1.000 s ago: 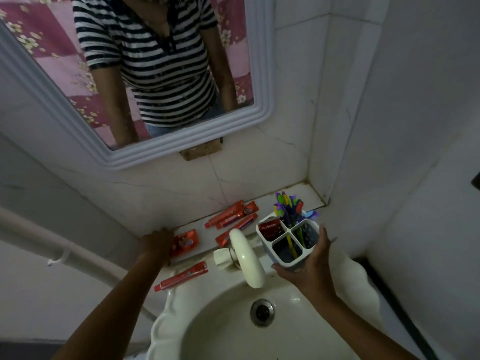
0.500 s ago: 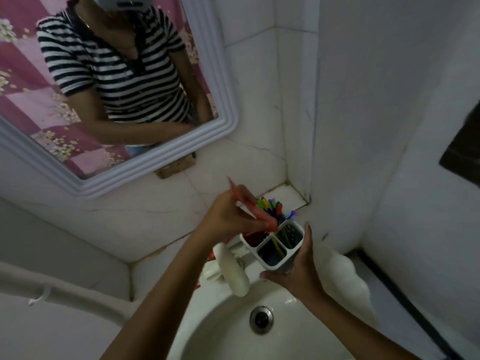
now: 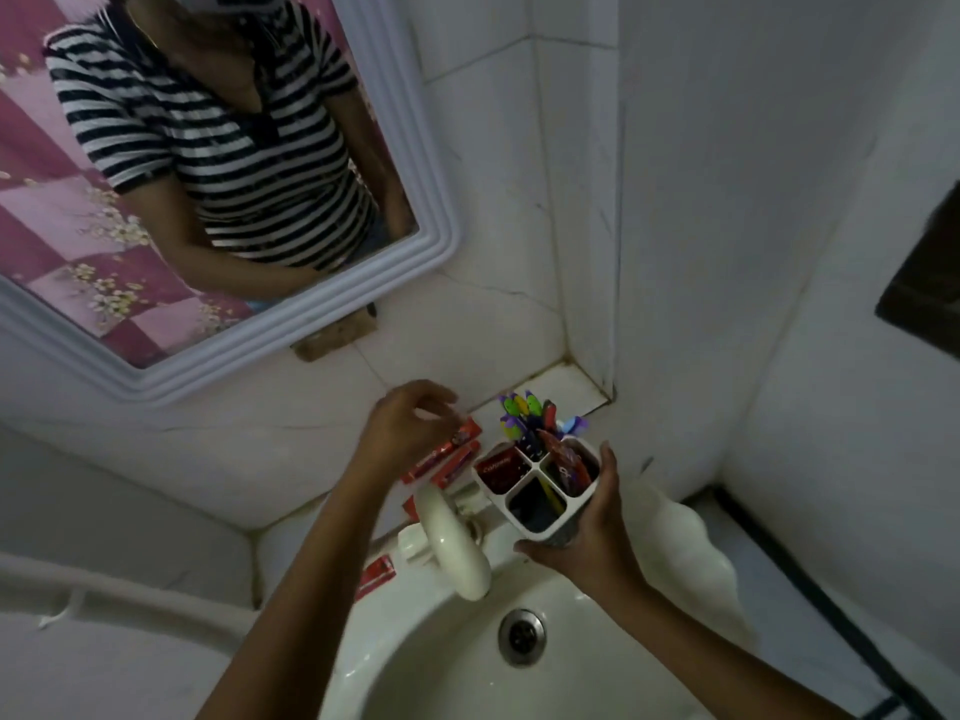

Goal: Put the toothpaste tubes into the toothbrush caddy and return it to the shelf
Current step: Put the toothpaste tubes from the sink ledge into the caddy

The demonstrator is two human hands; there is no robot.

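My right hand [image 3: 589,537] holds the white four-compartment toothbrush caddy [image 3: 537,485] above the sink's back edge. Coloured toothbrushes [image 3: 524,413] stick out of its far compartment. One red toothpaste tube [image 3: 498,472] sits in the left compartment and another [image 3: 569,462] in the right one. My left hand [image 3: 410,420] hovers with loosely spread fingers and nothing in it, just left of the caddy, over two red tubes [image 3: 447,459] lying on the shelf [image 3: 561,384]. One more red tube [image 3: 376,574] lies on the sink rim, partly hidden by my left forearm.
A cream tap [image 3: 452,543] curves over the white sink [image 3: 441,667] with its metal drain [image 3: 521,636], right below the caddy. A white-framed mirror [image 3: 291,324] hangs on the tiled wall above the shelf. Walls close in at the right corner.
My left hand has let go of the red tube, which now stands in the caddy's right compartment, and has drawn back left over the shelf. The caddy stays in my right hand.
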